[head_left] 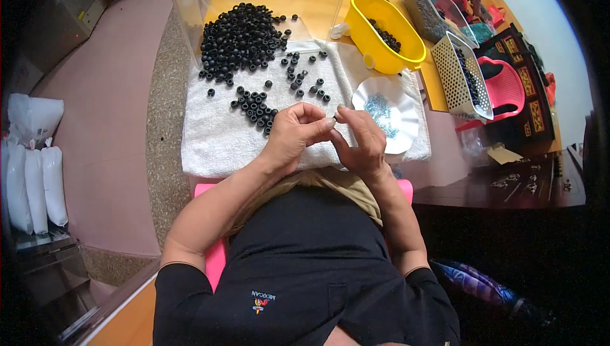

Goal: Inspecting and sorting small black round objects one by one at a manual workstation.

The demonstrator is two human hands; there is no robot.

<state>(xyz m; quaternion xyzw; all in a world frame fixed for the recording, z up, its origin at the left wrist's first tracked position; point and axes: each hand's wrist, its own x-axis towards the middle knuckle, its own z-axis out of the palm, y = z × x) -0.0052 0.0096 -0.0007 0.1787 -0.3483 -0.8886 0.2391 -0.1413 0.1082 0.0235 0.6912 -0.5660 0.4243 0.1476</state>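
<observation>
White terry towel point(213, 146) as surface, nap probably to stop rolling. At towel's far left, heap of small black hollow round pieces point(238, 38); at towel's right side, fluted white dish point(410, 117) corralling tiny bluish bits point(380, 114), likely for easy reach. Above towel's near part, fingers of left hand point(292, 136) and right hand point(363, 141) pinching tiny dark piece point(335, 118) together, seemingly for fine control.

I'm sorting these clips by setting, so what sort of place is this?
Likely a small workshop or workroom: there's a heap of small black parts, a yellow tub holding more, and white sacks.
</observation>
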